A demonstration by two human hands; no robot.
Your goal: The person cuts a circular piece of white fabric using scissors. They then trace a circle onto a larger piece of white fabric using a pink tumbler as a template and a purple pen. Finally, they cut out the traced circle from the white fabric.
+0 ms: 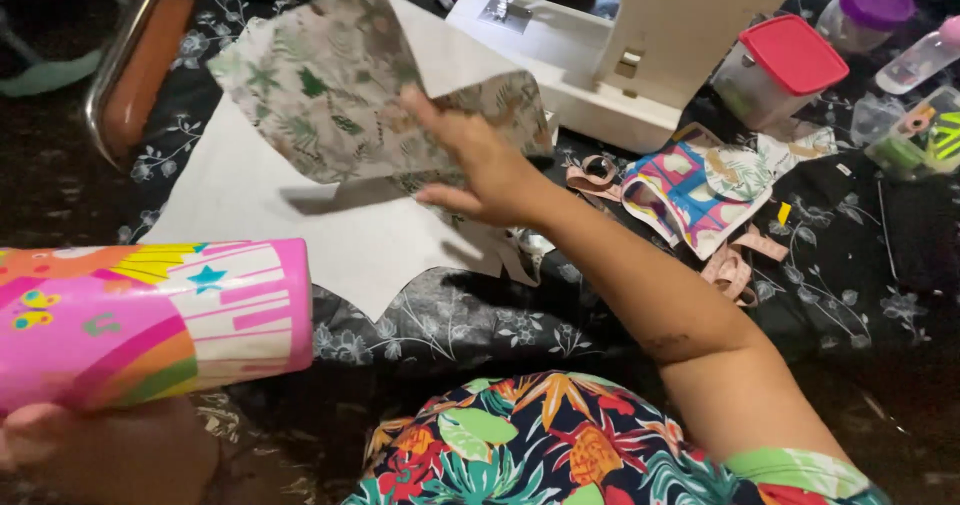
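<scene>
While right hand (pixel 480 170) fingers pinch leaf-print fabric (pixel 330 95), left hand (pixel 40 435) grips pink roll (pixel 150 320).

worktop (pixel 860 255): covered by a black cloth with a pale flower print; it carries everything here
landmark: white sewing machine (pixel 640 45), standing at the far middle of the worktop
white fabric sheet (pixel 300 235): lies flat, near-left of the machine; its near edge is cut into points
red-lidded clear box (pixel 780 70): just right of the machine
purple-lidded clear tub (pixel 865 10): right of the machine, beyond the red-lidded box
bright patterned fabric pieces (pixel 690 195): near-right of the machine, in a loose heap
pink straps (pixel 735 265): nearer than that heap; curled on the cloth
</scene>
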